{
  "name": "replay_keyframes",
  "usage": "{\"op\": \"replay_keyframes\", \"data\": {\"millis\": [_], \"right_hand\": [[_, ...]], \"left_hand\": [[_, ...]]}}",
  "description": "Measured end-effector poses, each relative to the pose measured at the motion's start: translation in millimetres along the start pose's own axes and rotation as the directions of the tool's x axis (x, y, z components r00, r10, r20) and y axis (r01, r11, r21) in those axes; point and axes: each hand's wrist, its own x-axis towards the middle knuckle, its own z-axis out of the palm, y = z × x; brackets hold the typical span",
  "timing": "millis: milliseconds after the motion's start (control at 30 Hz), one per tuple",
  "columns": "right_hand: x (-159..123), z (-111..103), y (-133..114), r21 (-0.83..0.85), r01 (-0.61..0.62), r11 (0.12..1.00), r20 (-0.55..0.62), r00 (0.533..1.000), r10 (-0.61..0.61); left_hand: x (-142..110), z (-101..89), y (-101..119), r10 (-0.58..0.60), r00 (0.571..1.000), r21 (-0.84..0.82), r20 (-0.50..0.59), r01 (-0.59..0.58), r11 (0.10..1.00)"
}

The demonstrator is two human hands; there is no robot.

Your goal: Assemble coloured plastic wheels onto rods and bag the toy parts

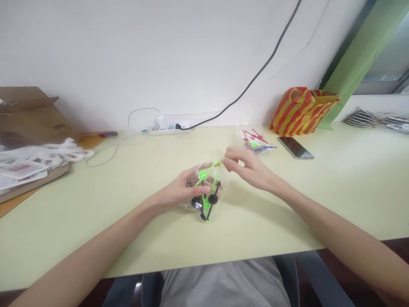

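Note:
A clear plastic bag (226, 181) holds bright green pieces (203, 175) and black pieces (213, 199), each a thin rod with a round disc on it. My left hand (188, 185) is closed around the bag from the left, thumb across its front. At the bag's upper right corner, the fingers of my right hand (244, 165) are pinched together on the plastic. A green rod end sits close to those fingertips. Behind my right hand lies another clear bag (255, 138) with red, green and blue pieces, partly hidden by the hand.
A phone (296, 147) lies at the right, before a red and yellow striped bag (300, 111). A power strip (169, 131) with a black cable (252, 83) stands by the wall. At the left are a cardboard box (32, 115) and white plastic bags (41, 157) on the table (128, 230).

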Motion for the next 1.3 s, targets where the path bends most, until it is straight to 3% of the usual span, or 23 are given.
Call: {"op": "replay_keyframes", "data": {"millis": [167, 400, 567, 700, 900, 1067, 1233, 1300], "right_hand": [[-0.7, 4.1, 1.4, 0.029, 0.026, 0.999, -0.159, 0.987, -0.021], [-0.2, 3.3, -0.2, 0.167, -0.013, 0.986, -0.125, 0.992, 0.034], [0.4, 5.1, 3.9, 0.317, -0.119, 0.941, -0.015, 0.991, 0.131], [0.0, 6.3, 4.6, 0.424, -0.144, 0.894, -0.05, 0.982, 0.182], [0.5, 7.2, 1.2, 0.315, -0.106, 0.943, -0.066, 0.989, 0.133], [-0.7, 9.0, -0.8, 0.202, -0.072, 0.977, -0.03, 0.996, 0.08], [-2.1, 9.0, 2.2, 0.108, -0.086, 0.99, -0.288, 0.951, 0.114], [-2.1, 10.0, 2.9, 0.141, -0.139, 0.98, -0.289, 0.941, 0.175]], "left_hand": [[-0.3, 0.2, 1.3, -0.041, 0.999, -0.002, -0.027, 0.041, 0.999], [1.4, 0.4, -2.6, 0.023, 1.0, -0.026, 0.021, -0.023, 0.999], [1.4, 0.9, -3.7, 0.013, 1.0, -0.025, 0.001, -0.013, 1.0], [0.5, 1.5, -1.6, -0.01, 1.0, 0.012, -0.012, 0.01, 1.0], [-0.1, 0.0, -3.2, -0.022, 0.998, 0.042, -0.064, 0.024, 0.999], [0.2, 0.7, 0.0, 0.004, 0.999, 0.08, -0.046, -0.001, 0.997], [2.1, -0.7, 0.3, 0.034, 0.998, 0.033, -0.055, -0.033, 0.999], [2.9, -1.4, -1.0, 0.058, 0.995, 0.013, -0.082, -0.058, 0.998]]}}
